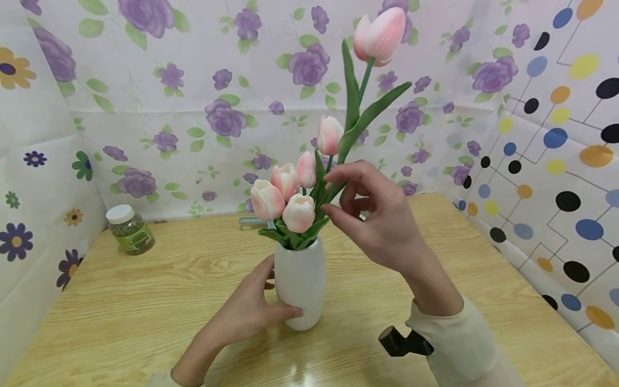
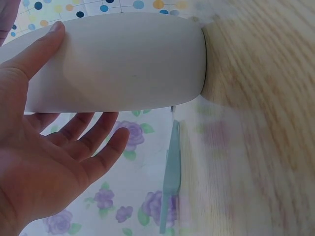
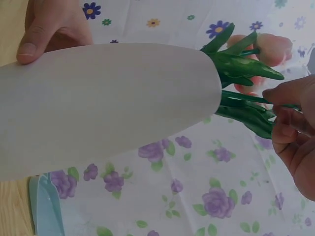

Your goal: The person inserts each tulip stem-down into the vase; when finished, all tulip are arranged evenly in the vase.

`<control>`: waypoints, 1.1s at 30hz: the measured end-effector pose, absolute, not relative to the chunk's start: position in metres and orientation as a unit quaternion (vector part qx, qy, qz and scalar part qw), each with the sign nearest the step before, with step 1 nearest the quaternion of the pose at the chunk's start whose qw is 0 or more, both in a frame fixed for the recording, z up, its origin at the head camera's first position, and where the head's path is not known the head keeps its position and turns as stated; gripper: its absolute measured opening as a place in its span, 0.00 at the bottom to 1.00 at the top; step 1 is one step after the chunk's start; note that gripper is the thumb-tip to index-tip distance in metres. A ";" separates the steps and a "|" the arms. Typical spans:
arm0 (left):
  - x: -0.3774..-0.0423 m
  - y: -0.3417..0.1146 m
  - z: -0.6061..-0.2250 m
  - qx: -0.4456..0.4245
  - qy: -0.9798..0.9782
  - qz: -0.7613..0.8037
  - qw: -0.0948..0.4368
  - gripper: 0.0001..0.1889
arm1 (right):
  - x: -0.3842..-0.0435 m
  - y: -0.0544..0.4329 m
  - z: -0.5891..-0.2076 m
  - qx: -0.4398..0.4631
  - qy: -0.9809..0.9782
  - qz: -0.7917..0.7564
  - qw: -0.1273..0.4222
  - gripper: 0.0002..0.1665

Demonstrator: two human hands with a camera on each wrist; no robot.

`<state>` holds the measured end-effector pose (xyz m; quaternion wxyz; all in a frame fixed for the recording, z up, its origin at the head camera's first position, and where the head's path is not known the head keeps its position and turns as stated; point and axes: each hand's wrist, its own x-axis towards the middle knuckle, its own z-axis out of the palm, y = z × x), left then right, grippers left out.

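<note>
A white vase (image 1: 302, 285) stands upright on the table, holding several pink-and-white artificial tulips (image 1: 299, 213) with green leaves. My left hand (image 1: 247, 310) grips its lower part from the left, thumb on the near side; in the left wrist view the fingers (image 2: 96, 135) lie along the vase's far side. Above the rim, my right hand (image 1: 382, 217) pinches a green stem between thumb and fingers. In the right wrist view this stem (image 3: 241, 96) reaches into the vase's mouth. A taller tulip (image 1: 381, 36) with two long leaves rises above my right hand, well over the other blooms.
A jar (image 1: 130, 234) with a white lid and green label stands at the table's back left. Behind the vase lies a light blue object (image 2: 172, 167), partly hidden in the head view. Patterned sheets (image 1: 203, 161) wall the table (image 1: 193, 269) at the back and sides.
</note>
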<state>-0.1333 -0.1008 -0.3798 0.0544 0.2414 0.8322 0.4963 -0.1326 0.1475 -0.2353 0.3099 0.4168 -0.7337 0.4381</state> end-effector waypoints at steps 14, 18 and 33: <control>-0.134 -0.101 -0.380 0.235 0.830 0.502 0.061 0.49 | -0.128 0.140 -0.262 0.398 -0.760 0.433 0.276 0.23; -0.134 -0.101 -0.380 0.240 0.829 0.501 0.060 0.49 | -0.126 0.139 -0.270 0.392 -0.765 0.439 0.263 0.23; -0.133 -0.101 -0.381 0.247 0.830 0.498 0.049 0.49 | -0.124 0.142 -0.280 0.393 -0.769 0.450 0.229 0.16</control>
